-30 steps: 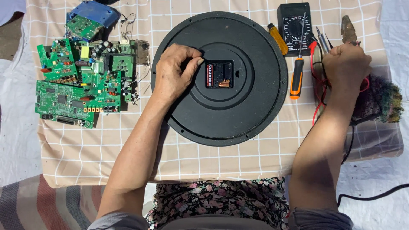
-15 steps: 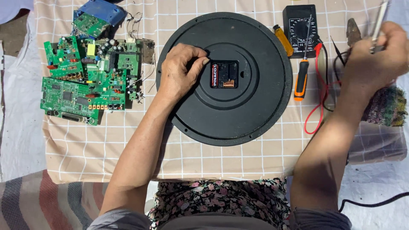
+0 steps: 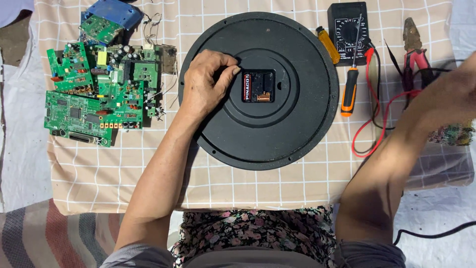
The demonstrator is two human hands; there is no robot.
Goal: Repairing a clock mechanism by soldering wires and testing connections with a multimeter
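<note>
A table (image 3: 148, 183) under a checked cloth carries a large round black clock back (image 3: 292, 124), lying flat at its middle. The left hand (image 3: 206, 84) rests on the disc's left part, fingers curled, tips just beside the small battery compartment (image 3: 259, 86) at the centre. The right hand (image 3: 453, 94) is blurred at the frame's right edge; its grip cannot be told. Green circuit boards (image 3: 94, 94) lie left, an orange-handled screwdriver (image 3: 349, 92) and black multimeter (image 3: 347, 30) right.

Green circuit boards (image 3: 94, 94) lie clustered at the left of the checked beige cloth (image 3: 148, 173), a blue plastic casing (image 3: 116, 12) behind them; red-handled pliers (image 3: 415, 47) far right.
</note>
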